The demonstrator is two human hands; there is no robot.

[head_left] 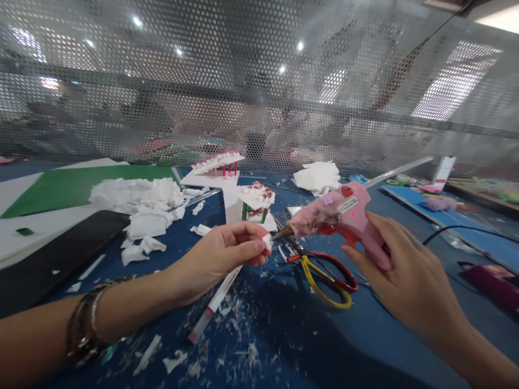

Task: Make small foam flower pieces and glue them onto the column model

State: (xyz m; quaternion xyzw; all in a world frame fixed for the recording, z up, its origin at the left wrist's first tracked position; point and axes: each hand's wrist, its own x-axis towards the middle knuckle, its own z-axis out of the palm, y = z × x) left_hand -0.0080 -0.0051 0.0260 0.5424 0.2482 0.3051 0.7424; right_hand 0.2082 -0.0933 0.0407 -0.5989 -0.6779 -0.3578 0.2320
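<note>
My left hand pinches a small white foam piece between thumb and fingertips, above the blue table. My right hand grips a pink hot glue gun by its handle, a finger by the red trigger. The gun's nozzle almost touches the foam piece. Red and yellow scissors lie on the table just below the gun. A white pen-like stick lies under my left hand.
Crumpled white paper, a green sheet and a black sheet lie at the left. Small white foam models stand behind the hands. White scraps litter the near table. A perforated metal screen closes the back. A black cable runs right.
</note>
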